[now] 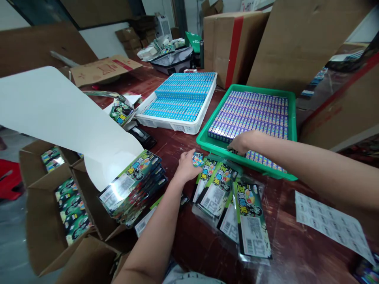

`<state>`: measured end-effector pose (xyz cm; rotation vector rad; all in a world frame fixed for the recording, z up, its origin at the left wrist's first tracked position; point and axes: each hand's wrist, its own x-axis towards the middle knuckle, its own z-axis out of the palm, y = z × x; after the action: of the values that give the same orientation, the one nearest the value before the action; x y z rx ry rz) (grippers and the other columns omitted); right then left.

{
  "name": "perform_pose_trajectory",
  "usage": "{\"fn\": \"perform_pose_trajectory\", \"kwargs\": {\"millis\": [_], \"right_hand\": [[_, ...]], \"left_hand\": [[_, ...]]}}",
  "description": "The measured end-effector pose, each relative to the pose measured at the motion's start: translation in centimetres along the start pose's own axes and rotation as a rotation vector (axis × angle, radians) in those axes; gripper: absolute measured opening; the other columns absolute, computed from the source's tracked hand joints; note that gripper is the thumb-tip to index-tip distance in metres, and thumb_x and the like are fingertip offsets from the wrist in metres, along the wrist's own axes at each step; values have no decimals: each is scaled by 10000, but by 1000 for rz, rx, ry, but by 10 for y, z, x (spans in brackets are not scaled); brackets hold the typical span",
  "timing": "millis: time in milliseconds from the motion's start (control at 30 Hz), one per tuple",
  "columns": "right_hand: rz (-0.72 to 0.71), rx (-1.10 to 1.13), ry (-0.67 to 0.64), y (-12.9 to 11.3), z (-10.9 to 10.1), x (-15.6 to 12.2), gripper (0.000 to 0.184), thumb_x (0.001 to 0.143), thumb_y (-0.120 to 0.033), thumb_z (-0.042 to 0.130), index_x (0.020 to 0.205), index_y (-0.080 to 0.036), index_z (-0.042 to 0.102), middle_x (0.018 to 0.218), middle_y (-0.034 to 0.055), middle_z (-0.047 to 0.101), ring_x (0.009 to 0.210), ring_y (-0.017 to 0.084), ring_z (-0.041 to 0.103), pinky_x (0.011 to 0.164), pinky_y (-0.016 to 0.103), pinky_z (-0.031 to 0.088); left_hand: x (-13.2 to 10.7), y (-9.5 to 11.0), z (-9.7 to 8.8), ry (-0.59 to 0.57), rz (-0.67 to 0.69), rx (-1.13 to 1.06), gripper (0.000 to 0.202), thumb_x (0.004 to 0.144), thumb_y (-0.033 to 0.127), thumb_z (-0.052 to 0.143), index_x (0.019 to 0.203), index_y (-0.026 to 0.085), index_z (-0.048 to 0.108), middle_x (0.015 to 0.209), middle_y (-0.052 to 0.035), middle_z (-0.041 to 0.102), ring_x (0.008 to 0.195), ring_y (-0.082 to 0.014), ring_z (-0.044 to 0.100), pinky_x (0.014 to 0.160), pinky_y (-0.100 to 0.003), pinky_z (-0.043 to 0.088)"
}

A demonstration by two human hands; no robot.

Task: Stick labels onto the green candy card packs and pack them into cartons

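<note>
My left hand (187, 169) is closed around a small blue printed box (197, 159), just above the far end of some flat packs. My right hand (241, 142) reaches into the green tray (213, 146), at the near edge of the rows of small purple boxes (254, 108). Its fingers are curled downward, and what they pinch is mostly hidden. Several printed packs in clear sleeves (253, 221) lie overlapping on the table between my arms. Left of my left forearm rises a stack of similar green-and-black packs (133, 181).
A white tray (185, 127) of small blue boxes stands behind. A sheet of round stickers (331, 225) lies at right. At left are a large white curved sheet (59, 114) and an open divided carton (44, 221) holding packs. Big cardboard boxes (219, 47) stand beyond the trays.
</note>
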<state>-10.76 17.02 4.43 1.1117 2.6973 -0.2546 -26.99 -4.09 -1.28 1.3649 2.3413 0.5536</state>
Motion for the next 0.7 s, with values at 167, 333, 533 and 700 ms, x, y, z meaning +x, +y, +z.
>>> {"fn": "perform_pose_trajectory", "kwargs": {"millis": [167, 333, 533, 700], "right_hand": [[-149, -28, -367, 13, -31, -19, 478, 633, -85, 822, 1097, -187, 771, 989, 3, 791, 856, 193, 713, 783, 293, 522], [-234, -62, -337, 17, -41, -25, 552, 617, -134, 871, 1149, -239, 763, 1106, 23, 771, 1012, 244, 690, 890, 334, 501], [-257, -144, -296, 14, -34, -18, 432, 717, -194, 832, 1141, -242, 766, 1272, 71, 687, 1108, 294, 661, 939, 399, 491], [-300, -174, -266, 21, -23, -21, 673, 618, -14, 798, 1205, -336, 724, 1401, 1, 617, 1241, 287, 587, 982, 376, 469]], "left_hand": [[1, 3, -2, -38, 53, 40, 841, 663, 348, 817, 1436, 245, 501, 1413, -149, 434, 1323, -391, 496, 1124, -480, 401], [6, 4, 2, -11, 63, 54, 742, 734, 316, 737, 1433, 235, 503, 1311, -147, 456, 1195, -360, 599, 1064, -473, 463], [9, -6, 4, -2, 83, 57, 777, 739, 316, 732, 1461, 205, 469, 1362, -142, 409, 1268, -334, 577, 1109, -411, 451], [9, -7, 3, -12, 84, 68, 768, 740, 288, 719, 1462, 191, 474, 1405, -153, 389, 1270, -336, 583, 1108, -409, 462]]}}
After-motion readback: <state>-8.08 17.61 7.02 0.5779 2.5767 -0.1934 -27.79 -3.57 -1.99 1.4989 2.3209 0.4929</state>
